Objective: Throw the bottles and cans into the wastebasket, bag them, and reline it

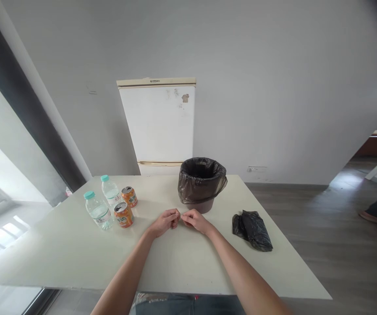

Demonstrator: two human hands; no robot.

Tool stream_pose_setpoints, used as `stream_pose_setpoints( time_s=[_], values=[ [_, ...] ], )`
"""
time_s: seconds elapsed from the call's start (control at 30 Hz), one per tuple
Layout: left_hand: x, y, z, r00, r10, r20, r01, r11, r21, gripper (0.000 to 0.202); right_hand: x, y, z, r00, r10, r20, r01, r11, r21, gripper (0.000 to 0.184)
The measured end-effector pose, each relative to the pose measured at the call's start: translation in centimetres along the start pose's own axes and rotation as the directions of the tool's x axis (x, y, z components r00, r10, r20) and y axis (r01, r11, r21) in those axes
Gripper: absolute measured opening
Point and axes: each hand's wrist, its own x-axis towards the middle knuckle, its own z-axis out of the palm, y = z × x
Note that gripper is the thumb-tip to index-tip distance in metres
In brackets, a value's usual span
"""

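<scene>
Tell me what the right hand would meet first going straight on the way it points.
Probably the left hand, just beyond the right hand's fingertips; whether they touch is unclear.

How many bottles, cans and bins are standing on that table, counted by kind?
Clear plastic bottles with teal caps: 2
Orange drink cans: 2
Bag-lined trash bin: 1
Total: 5

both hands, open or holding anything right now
Left hand: closed, loosely curled, no held object visible.
Right hand: closed, loosely curled, no held object visible.
</scene>
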Motion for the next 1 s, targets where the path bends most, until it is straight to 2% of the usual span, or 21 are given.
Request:
stream_pose_setpoints(
  time_s=[0.1,0.23,0.3,0.37,0.47,0.53,0.57,0.63,0.73,0.83,1.0],
  values=[
    [0.0,0.0,0.0,1.000,-0.013,0.000,0.013,1.000,0.008,0.035,-0.2,-0.6,0.5,0.998,-0.038,-0.043,0.035,0.997,-0.063,0.054],
    [0.0,0.1,0.1,1.000,-0.010,-0.008,0.010,1.000,0.019,0.036,-0.8,-2.0,1.4,0.984,-0.114,-0.138,0.088,0.979,-0.186,0.041],
    [0.1,0.1,0.0,1.000,0.008,-0.030,-0.007,1.000,0.021,0.037,-1.0,-3.4,1.9,0.964,-0.191,-0.183,0.117,0.929,-0.352,0.030],
    [0.2,0.0,-0.4,0.996,0.042,-0.077,-0.040,0.999,0.021,0.041,-1.1,-5.7,2.0,0.935,-0.273,-0.228,0.108,0.828,-0.551,0.028],
    [0.5,0.0,-1.3,0.976,0.115,-0.185,-0.114,0.993,0.015,0.050,-1.0,-10.1,1.0,0.861,-0.348,-0.372,-0.029,0.695,-0.718,0.041],
    [0.8,0.0,-1.8,0.955,0.155,-0.253,-0.158,0.987,0.008,0.053,-0.8,-13.0,-0.4,0.783,-0.340,-0.521,-0.209,0.645,-0.735,0.047],
    [0.9,0.0,-1.9,0.945,0.169,-0.280,-0.174,0.985,0.006,0.052,-0.6,-14.1,-1.2,0.759,-0.309,-0.573,-0.309,0.604,-0.735,0.052],
    [1.0,-0.1,-2.1,0.931,0.184,-0.315,-0.193,0.981,0.004,0.051,-0.2,-15.6,-2.7,0.735,-0.235,-0.636,-0.475,0.490,-0.731,0.058],
    [1.1,-0.1,-2.0,0.916,0.196,-0.349,-0.208,0.978,0.003,0.051,0.3,-16.3,-4.1,0.741,-0.159,-0.652,-0.571,0.362,-0.737,0.041],
    [1.1,0.1,-1.9,0.901,0.206,-0.382,-0.223,0.975,0.001,0.051,0.2,-16.2,-4.1,0.756,-0.146,-0.638,-0.550,0.388,-0.740,0.023],
    [1.1,0.5,-1.7,0.879,0.209,-0.428,-0.235,0.972,-0.009,0.051,-1.1,-16.4,-2.6,0.791,-0.183,-0.584,-0.374,0.610,-0.698,0.014]
  ],
)
